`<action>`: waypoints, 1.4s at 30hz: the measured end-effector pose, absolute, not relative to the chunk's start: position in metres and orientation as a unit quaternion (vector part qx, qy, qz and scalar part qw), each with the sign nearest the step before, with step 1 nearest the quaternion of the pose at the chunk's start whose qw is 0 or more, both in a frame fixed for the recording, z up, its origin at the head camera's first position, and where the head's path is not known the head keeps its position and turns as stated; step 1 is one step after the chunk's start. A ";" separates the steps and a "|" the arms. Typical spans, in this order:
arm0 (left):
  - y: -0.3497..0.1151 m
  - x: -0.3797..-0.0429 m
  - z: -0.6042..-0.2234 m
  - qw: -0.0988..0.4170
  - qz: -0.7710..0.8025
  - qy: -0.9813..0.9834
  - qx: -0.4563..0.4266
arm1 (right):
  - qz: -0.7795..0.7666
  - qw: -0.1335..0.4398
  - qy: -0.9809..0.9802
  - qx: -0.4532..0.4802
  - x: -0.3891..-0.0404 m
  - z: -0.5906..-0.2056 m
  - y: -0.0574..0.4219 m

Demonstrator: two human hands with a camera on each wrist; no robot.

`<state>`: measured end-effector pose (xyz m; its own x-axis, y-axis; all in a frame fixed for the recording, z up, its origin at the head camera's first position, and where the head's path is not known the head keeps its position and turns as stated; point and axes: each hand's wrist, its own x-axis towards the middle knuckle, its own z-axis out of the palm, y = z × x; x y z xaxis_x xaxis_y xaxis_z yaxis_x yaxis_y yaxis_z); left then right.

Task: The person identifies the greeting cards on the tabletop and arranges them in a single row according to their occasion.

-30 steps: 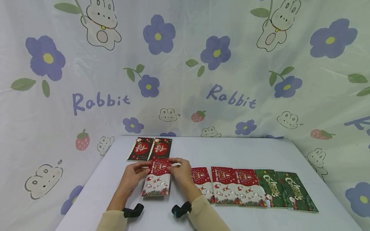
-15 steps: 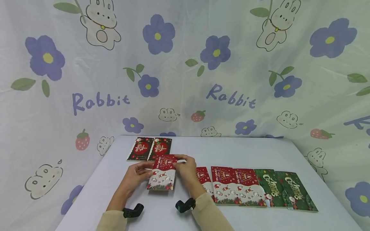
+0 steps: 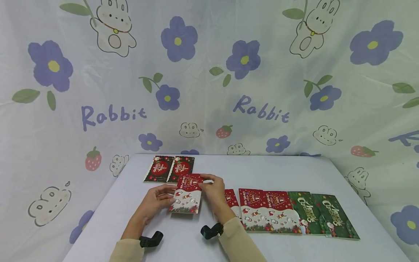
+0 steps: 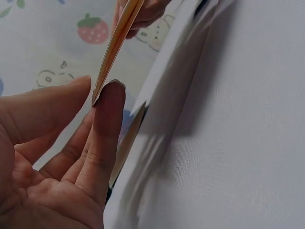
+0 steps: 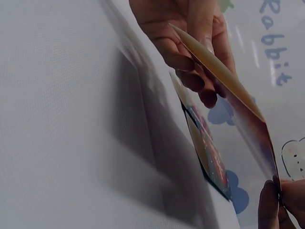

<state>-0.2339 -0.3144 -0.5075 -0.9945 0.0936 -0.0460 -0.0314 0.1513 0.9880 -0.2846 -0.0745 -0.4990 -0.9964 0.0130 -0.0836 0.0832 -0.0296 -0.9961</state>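
A red and white Christmas card (image 3: pixel 187 196) is held above the table, tilted, between my two hands. My left hand (image 3: pixel 155 203) has its thumb and fingers either side of the card's left edge; the left wrist view shows the card edge (image 4: pixel 114 52) between thumb and fingertip. At the upper right edge, my right hand (image 3: pixel 214 193) pinches the card; in the right wrist view its fingertips (image 5: pixel 269 205) grip one corner. Seen from there, the card (image 5: pixel 228 81) is slightly parted, like a folded card. Two dark cards with red circles (image 3: pixel 158 169) lie behind it.
Right of my right hand, a row of cards lies on the white table (image 3: pixel 294 251): red and white cards (image 3: pixel 253 214), then green cards (image 3: pixel 337 216), some overlapping. A rabbit-print curtain (image 3: pixel 206 80) hangs behind. Black wrist cameras (image 3: pixel 151 239) sit on both wrists.
The held card has moved right and slightly away from me, with my right hand going the same way. My left hand has shifted a little right. The cards on the table stay put.
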 end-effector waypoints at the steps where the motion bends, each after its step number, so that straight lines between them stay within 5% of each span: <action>1: -0.314 -0.234 -0.507 0.051 0.651 0.757 0.022 | -0.717 0.024 0.696 0.035 -0.285 -0.499 -0.074; 15: -0.317 -0.232 -0.509 0.065 0.658 0.750 0.031 | -0.709 0.025 0.703 0.033 -0.283 -0.498 -0.076; 42: -0.328 -0.232 -0.507 -0.006 0.679 0.733 -0.051 | -0.678 0.100 0.726 -0.057 -0.275 -0.496 -0.083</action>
